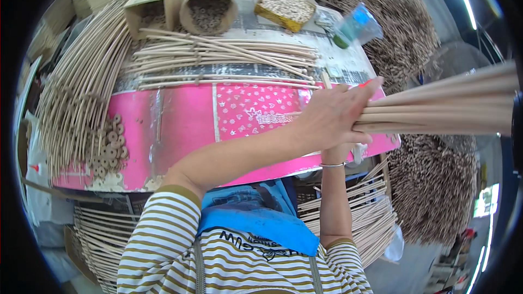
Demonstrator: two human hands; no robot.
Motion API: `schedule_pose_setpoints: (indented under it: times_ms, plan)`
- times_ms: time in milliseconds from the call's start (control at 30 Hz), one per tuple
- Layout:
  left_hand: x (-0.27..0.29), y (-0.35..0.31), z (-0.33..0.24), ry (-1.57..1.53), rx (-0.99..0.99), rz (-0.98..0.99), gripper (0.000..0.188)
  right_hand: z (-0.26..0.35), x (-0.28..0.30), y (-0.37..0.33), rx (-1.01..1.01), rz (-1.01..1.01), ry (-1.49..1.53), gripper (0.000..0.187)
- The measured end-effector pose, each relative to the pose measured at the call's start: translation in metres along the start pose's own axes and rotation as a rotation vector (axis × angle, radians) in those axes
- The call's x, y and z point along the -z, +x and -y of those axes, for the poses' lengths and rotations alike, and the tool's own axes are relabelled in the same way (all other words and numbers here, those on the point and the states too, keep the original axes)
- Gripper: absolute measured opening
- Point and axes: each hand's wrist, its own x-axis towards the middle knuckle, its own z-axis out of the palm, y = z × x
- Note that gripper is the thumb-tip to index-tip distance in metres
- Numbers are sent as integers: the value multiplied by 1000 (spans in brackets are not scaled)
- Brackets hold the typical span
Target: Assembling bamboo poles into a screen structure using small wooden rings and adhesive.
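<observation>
At the right of the table, my left hand [332, 113] reaches across and closes around the near ends of a bundle of thin wooden sticks [436, 108]. The bundle juts out to the right, smeared toward its far end. Beneath the left hand is my right hand [339, 154], a bracelet on its wrist; its fingers are mostly hidden. Behind my hands, several wooden sticks with small rings on them [223, 54] lie across the table.
A pink-covered table [180, 147] carries loose wooden rings [111, 147] and a sheaf of ringed sticks [81, 87] at left. At the back stand a wooden box [155, 2], a round tub [210, 8] and a yellow box [286, 10]. Stick piles [430, 185] rise at right.
</observation>
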Motion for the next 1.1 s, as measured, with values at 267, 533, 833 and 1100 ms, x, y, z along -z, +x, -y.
schedule_pose_setpoints:
  times_ms: [267,533,833,1100]
  plan:
    - [79,-47,55,363,-136,328,52,98,-81,-43,171,116,-25,46]
    - [107,-157,156,348,265,865,53,171,-192,-118,-1185,901,1447,49]
    - [121,-202,200,377,329,905,58,115,-78,-7,434,767,93,60]
    - [141,-202,187,381,386,707,76,32,-100,46,316,1147,61,53]
